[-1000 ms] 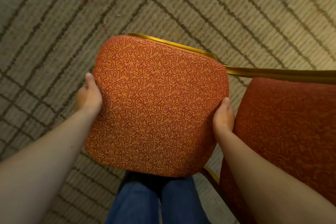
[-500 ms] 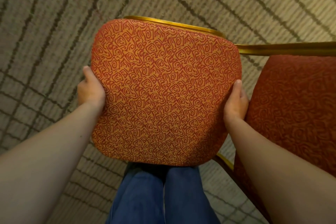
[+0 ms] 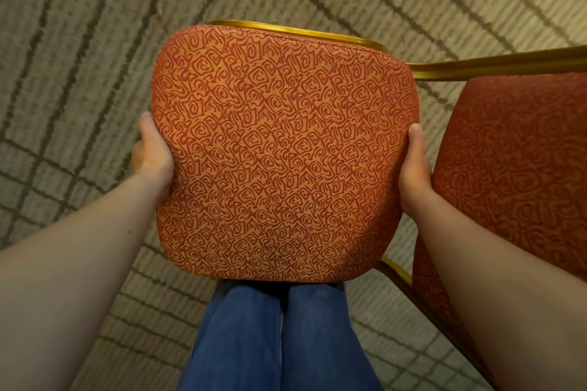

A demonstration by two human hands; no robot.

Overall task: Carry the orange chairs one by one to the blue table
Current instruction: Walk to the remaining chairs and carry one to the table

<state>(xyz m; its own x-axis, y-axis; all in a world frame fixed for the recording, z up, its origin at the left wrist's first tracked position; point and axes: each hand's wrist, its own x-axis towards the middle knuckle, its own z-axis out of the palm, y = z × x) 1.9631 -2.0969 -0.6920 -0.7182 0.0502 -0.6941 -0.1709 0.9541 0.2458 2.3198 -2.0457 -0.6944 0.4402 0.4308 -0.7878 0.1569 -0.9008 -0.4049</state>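
Orange swirl-patterned fabric is covering the orange chair [image 3: 279, 152], which the left hand [image 3: 152, 155] and right hand [image 3: 416, 165] are gripping by opposite seat edges, thumbs lying on top, fingers hidden underneath, over blue jeans [image 3: 270, 343] and striped carpet [image 3: 79, 41], a second chair [image 3: 514, 168] standing just beside it.

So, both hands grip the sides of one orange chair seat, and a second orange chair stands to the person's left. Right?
No: the head view shows the second orange chair on the person's right. The left hand and right hand do grip the first chair seat.
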